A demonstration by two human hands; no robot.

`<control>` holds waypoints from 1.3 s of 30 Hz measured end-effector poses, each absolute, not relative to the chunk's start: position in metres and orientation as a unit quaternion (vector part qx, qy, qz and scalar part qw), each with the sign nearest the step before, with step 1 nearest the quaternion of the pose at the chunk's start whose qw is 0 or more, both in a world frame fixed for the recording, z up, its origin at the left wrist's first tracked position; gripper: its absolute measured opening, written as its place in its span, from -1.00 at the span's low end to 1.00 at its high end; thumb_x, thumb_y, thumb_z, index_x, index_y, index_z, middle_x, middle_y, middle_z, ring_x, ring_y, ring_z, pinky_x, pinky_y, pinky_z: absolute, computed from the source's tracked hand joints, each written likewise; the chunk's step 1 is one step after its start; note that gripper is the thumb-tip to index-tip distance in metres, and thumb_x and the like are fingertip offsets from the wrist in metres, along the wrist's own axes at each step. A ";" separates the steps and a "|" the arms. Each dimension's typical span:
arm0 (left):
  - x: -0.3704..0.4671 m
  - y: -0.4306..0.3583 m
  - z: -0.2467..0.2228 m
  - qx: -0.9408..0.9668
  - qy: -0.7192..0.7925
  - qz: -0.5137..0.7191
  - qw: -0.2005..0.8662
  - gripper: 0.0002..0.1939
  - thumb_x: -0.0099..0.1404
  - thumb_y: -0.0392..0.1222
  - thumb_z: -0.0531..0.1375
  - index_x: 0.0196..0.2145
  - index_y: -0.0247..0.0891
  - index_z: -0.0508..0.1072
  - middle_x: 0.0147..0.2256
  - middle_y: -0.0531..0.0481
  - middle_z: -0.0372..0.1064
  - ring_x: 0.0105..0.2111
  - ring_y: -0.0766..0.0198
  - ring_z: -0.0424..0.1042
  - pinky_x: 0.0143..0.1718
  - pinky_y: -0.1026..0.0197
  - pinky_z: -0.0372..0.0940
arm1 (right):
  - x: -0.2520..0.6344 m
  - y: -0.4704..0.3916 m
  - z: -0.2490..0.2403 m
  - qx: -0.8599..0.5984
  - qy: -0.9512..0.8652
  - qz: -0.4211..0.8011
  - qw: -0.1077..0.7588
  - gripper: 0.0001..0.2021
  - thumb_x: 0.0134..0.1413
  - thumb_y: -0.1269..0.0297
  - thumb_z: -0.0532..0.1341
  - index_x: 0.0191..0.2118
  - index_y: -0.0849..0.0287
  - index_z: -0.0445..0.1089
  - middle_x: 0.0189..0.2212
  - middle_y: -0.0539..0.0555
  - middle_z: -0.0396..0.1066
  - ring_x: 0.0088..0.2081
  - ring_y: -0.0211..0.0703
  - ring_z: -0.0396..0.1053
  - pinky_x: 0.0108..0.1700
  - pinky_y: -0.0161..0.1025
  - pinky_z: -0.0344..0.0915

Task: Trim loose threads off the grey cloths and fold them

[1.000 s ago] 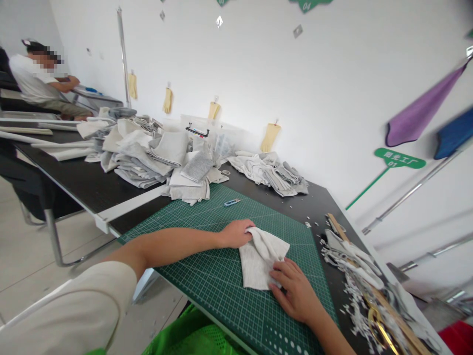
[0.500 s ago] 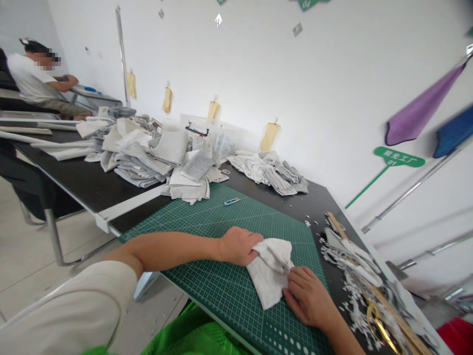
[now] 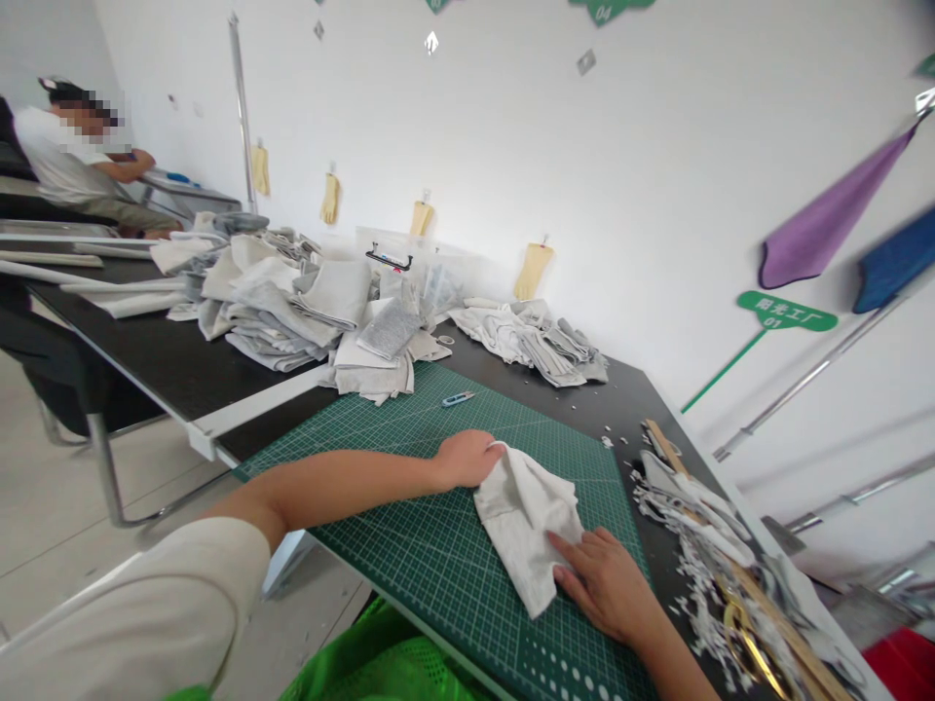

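A pale grey piece of fabric (image 3: 527, 516), partly folded over itself, lies on a green cutting mat (image 3: 380, 467). My left hand (image 3: 467, 458) is closed on its upper left corner and lifts that part a little. On the fabric's right side rests my right hand (image 3: 610, 589), its index finger stretched out over the cloth and the thumb apart at the edge. Beyond my left hand, small blue-handled thread snips (image 3: 458, 398) lie on the mat.
Piles of grey and white fabric (image 3: 284, 302) stand at the back left, a smaller pile (image 3: 533, 336) at the back. To the right are fabric scraps (image 3: 697, 545), gold-handled scissors (image 3: 749, 643) and a wooden ruler (image 3: 789, 633). A person (image 3: 80, 156) sits far left.
My left hand has moved up and away with its corner, spreading the fabric wider. My right hand has loosened from its bunched grip, and its index finger now lies extended on the cloth.
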State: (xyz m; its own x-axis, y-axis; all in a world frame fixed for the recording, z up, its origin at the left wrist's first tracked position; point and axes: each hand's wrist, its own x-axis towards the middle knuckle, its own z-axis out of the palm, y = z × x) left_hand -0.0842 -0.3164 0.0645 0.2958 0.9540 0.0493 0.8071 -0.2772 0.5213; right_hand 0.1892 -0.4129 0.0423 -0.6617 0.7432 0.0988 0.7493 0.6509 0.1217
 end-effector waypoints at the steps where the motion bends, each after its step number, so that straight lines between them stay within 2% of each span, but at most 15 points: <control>1: -0.085 -0.309 0.062 0.767 0.579 0.161 0.225 -0.48 0.32 0.08 -0.16 -0.35 -0.28 0.47 -0.38 -0.12 0.49 -0.38 0.17 0.48 -0.35 0.21 0.28 | 0.190 -0.413 0.041 -0.417 -0.905 -0.075 0.022 -0.62 0.24 0.14 0.01 0.08 0.16 0.29 -0.38 0.11 0.44 -0.32 -0.12 0.33 -0.21 -0.17 0.11; 4: -0.089 -0.292 0.055 0.751 0.598 0.118 0.253 -0.49 0.30 0.03 -0.14 -0.39 -0.33 0.49 -0.59 -0.11 0.42 -0.61 0.23 0.42 -0.47 0.23 0.27 | 0.193 -0.412 0.035 -0.443 -0.893 -0.074 0.033 -0.62 0.26 0.15 -0.04 0.07 0.14 0.31 -0.37 0.12 0.45 -0.33 -0.14 0.36 -0.24 -0.22 0.15; 6: -0.091 -0.288 0.052 0.753 0.600 0.116 0.243 -0.50 0.29 0.04 -0.12 -0.35 -0.33 0.50 -0.51 -0.15 0.46 -0.51 0.19 0.47 -0.40 0.21 0.30 | 0.194 -0.413 0.032 -0.464 -0.882 -0.073 0.033 -0.62 0.26 0.15 -0.06 0.06 0.12 0.33 -0.39 0.11 0.45 -0.34 -0.13 0.37 -0.25 -0.23 0.18; 8: -0.091 -0.288 0.051 0.764 0.594 0.127 0.217 -0.51 0.27 0.08 -0.10 -0.28 -0.29 0.50 -0.30 -0.21 0.49 -0.28 0.10 0.49 -0.26 0.15 0.31 | 0.193 -0.412 0.033 -0.476 -0.877 -0.060 0.027 -0.62 0.25 0.13 -0.05 0.06 0.12 0.33 -0.40 0.11 0.45 -0.35 -0.12 0.39 -0.26 -0.22 0.20; 10: -0.090 -0.290 0.050 0.774 0.587 0.134 0.195 -0.53 0.25 0.10 -0.06 -0.23 -0.27 0.49 -0.14 -0.23 0.44 -0.11 0.02 0.42 -0.15 0.08 0.29 | 0.189 -0.412 0.040 -0.466 -0.884 -0.033 0.020 -0.61 0.24 0.12 -0.04 0.06 0.13 0.32 -0.39 0.12 0.45 -0.34 -0.12 0.39 -0.26 -0.23 0.22; 12: -0.089 -0.292 0.049 0.780 0.584 0.132 0.185 -0.55 0.24 0.08 -0.04 -0.21 -0.26 0.49 -0.11 -0.24 0.43 -0.08 -0.03 0.40 -0.13 0.03 0.29 | 0.182 -0.410 0.049 -0.437 -0.899 -0.006 0.025 -0.65 0.23 0.15 -0.02 -0.01 0.13 0.37 -0.34 0.13 0.44 -0.30 -0.13 0.39 -0.24 -0.23 0.24; 16: -0.088 -0.290 0.046 0.782 0.584 0.124 0.179 -0.57 0.22 0.05 -0.03 -0.22 -0.26 0.50 -0.13 -0.23 0.44 -0.12 -0.05 0.42 -0.16 0.00 0.30 | 0.167 -0.402 0.064 -0.376 -0.924 0.024 0.064 -0.75 0.18 0.22 0.03 -0.23 0.14 0.43 -0.12 0.17 0.37 -0.09 -0.10 0.33 -0.03 -0.17 0.22; 18: -0.088 -0.288 0.045 0.781 0.585 0.122 0.179 -0.58 0.22 0.04 -0.03 -0.23 -0.26 0.50 -0.14 -0.22 0.44 -0.12 -0.03 0.43 -0.16 0.02 0.31 | 0.162 -0.396 0.064 -0.378 -0.922 0.038 0.071 -0.76 0.18 0.25 0.02 -0.25 0.14 0.43 -0.09 0.15 0.37 -0.07 -0.12 0.33 0.01 -0.16 0.22; 21: -0.090 -0.285 0.044 0.781 0.586 0.124 0.178 -0.59 0.23 0.03 -0.03 -0.23 -0.24 0.50 -0.15 -0.21 0.45 -0.13 0.01 0.43 -0.17 0.06 0.31 | 0.160 -0.386 0.059 -0.406 -0.910 0.042 0.074 -0.74 0.20 0.26 -0.01 -0.23 0.14 0.42 -0.13 0.14 0.41 -0.09 -0.15 0.36 -0.01 -0.18 0.27; 23: -0.090 -0.284 0.044 0.780 0.586 0.130 0.177 -0.58 0.24 0.04 -0.05 -0.24 -0.24 0.50 -0.16 -0.20 0.46 -0.14 0.03 0.44 -0.16 0.08 0.31 | 0.161 -0.380 0.053 -0.421 -0.903 0.026 0.079 -0.73 0.21 0.24 -0.01 -0.20 0.14 0.42 -0.05 0.15 0.39 -0.02 -0.13 0.34 0.02 -0.16 0.28; 28: -0.090 -0.286 0.043 0.779 0.584 0.149 0.172 -0.58 0.26 0.05 -0.08 -0.26 -0.20 0.49 -0.18 -0.14 0.46 -0.15 0.05 0.44 -0.18 0.08 0.32 | 0.168 -0.368 0.039 -0.437 -0.891 -0.059 0.106 -0.67 0.19 0.20 0.03 -0.03 0.18 0.38 0.19 0.19 0.15 0.18 -0.05 0.16 0.17 -0.09 0.16; 35: -0.090 -0.289 0.045 0.776 0.586 0.158 0.172 -0.61 0.25 0.04 -0.06 -0.28 -0.19 0.48 -0.19 -0.11 0.46 -0.17 0.08 0.44 -0.19 0.10 0.33 | 0.168 -0.343 0.030 -0.490 -0.854 -0.122 0.123 -0.47 0.12 0.16 0.08 0.18 0.28 0.16 0.28 0.23 -0.07 0.27 0.02 -0.02 0.22 -0.03 0.10; 39: -0.091 -0.290 0.046 0.777 0.584 0.162 0.171 -0.64 0.23 0.01 -0.04 -0.26 -0.18 0.47 -0.19 -0.09 0.46 -0.16 0.10 0.43 -0.18 0.12 0.32 | 0.172 -0.323 0.030 -0.562 -0.811 -0.102 0.128 -0.39 0.16 0.04 0.01 0.20 0.38 0.09 0.28 0.28 -0.08 0.26 0.04 -0.01 0.21 -0.04 0.10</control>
State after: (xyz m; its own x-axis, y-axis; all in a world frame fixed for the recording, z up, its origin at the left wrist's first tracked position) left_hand -0.0911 -0.2901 0.0457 0.2655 0.9627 0.0524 0.8518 -0.2597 0.4550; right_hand 0.1719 -0.3226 0.0298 -0.3356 0.8854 0.3217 0.9375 0.3474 0.0220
